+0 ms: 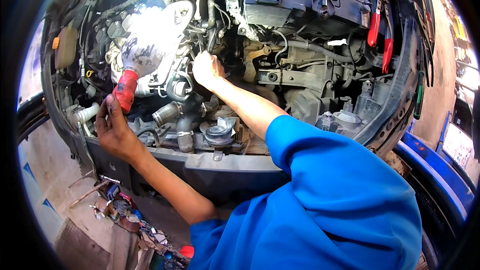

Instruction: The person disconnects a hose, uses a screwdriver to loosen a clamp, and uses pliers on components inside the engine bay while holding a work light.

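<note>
My left hand [115,132] grips the red handle [126,90] of a work lamp with a scuffed pale head [140,57], lit brightly over the left half of the engine. My right hand [207,70] is closed among hoses and metal fittings just right of the lamp; what is inside its fingers is hidden, with a slim metal piece rising above them. Below it lie a metal-banded pipe [167,113] and a dark elbow hose [186,137]. A bracket [280,77] sits to its right.
A battery [305,10] fills the upper right, with red-handled pliers [375,27] hanging beside it. A reservoir [65,50] is at the left. The front bumper edge [230,165] crosses below. Tools and parts [125,210] lie on the floor. A blue metal frame [435,165] stands at the right.
</note>
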The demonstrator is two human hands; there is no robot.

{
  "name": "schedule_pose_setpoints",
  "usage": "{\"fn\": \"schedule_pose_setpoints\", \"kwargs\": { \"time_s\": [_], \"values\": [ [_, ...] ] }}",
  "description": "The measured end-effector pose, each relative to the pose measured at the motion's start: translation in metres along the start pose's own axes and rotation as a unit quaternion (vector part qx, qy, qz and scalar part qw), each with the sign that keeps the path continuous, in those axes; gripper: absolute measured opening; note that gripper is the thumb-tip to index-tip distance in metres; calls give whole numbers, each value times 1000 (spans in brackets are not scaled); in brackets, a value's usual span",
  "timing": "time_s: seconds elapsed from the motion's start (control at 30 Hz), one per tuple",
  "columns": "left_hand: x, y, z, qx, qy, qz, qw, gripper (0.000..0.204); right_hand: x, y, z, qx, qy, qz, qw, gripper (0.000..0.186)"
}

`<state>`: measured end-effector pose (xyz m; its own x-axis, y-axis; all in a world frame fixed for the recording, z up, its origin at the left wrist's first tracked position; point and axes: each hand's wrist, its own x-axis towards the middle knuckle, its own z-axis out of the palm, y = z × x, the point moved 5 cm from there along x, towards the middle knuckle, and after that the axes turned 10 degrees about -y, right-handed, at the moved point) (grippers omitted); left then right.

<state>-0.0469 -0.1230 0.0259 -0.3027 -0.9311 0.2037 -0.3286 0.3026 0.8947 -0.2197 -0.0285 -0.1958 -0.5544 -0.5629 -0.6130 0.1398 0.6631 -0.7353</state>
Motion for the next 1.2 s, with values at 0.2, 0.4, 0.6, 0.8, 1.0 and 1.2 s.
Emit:
{"fn": "schedule_pose_setpoints", "kwargs": {
  "time_s": [0.2, 0.4, 0.6, 0.8, 1.0, 1.2],
  "values": [
    [-2, 8, 3, 7, -5, 3, 1000, 42, 1, 3, 0, -31, -11, 4, 999, 46],
    [-1, 3, 2, 9, -3, 4, 1000, 39, 2, 5, 2, -41, -22, -1, 999, 44],
    [-3, 6, 3, 20, 6, 11, 1000, 40, 4, 10, 3, -52, -29, -5, 998, 41],
    [-3, 10, 2, 32, 9, 12, 999, 38, 7, 13, 7, -66, -26, -15, 997, 40],
    [-3, 10, 1, 24, 8, 13, 1000, 38, 10, 17, 8, -70, -18, -27, 997, 40],
    [-2, 6, 1, 12, 3, 8, 1000, 42, 11, 20, 7, -77, -16, -31, 996, 40]
  ]
}}
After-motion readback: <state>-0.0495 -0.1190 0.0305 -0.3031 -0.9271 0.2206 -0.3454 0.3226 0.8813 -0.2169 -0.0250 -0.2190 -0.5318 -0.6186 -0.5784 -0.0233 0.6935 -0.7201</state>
